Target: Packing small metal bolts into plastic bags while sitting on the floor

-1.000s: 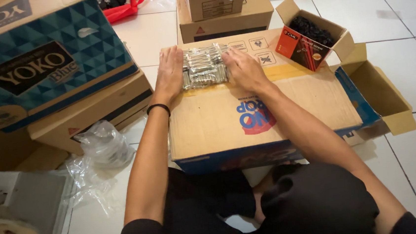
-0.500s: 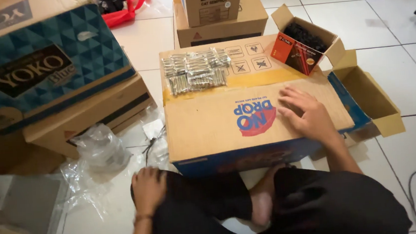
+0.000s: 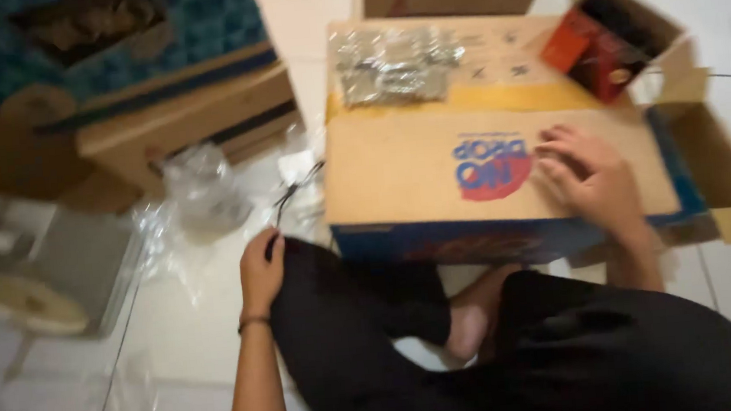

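The left hand (image 3: 262, 270) lies by the knee with its fingers curled round the handle end of a thin dark tool – scissors, probably, though blur makes that uncertain – whose tip (image 3: 299, 189) points toward the flat brown cardboard box (image 3: 433, 178) with the red and blue print. The right hand (image 3: 585, 175) rests spread and flat on the box top, gripping nothing. At the far end of that top lies a heap of small clear plastic packets of silvery metal parts (image 3: 393, 64), with an open red and black carton (image 3: 609, 38) just beside it.

The risk, as I judge it, lies with the tool: its tip sits among crumpled clear plastic bags (image 3: 204, 192) on the white tiled floor (image 3: 171, 386) and could snag one. The packets lie near the box's far edge, so a nudge could tip some off. Free room is tight – stacked boxes (image 3: 185, 124) crowd the left, an open flap (image 3: 715, 169) the right.
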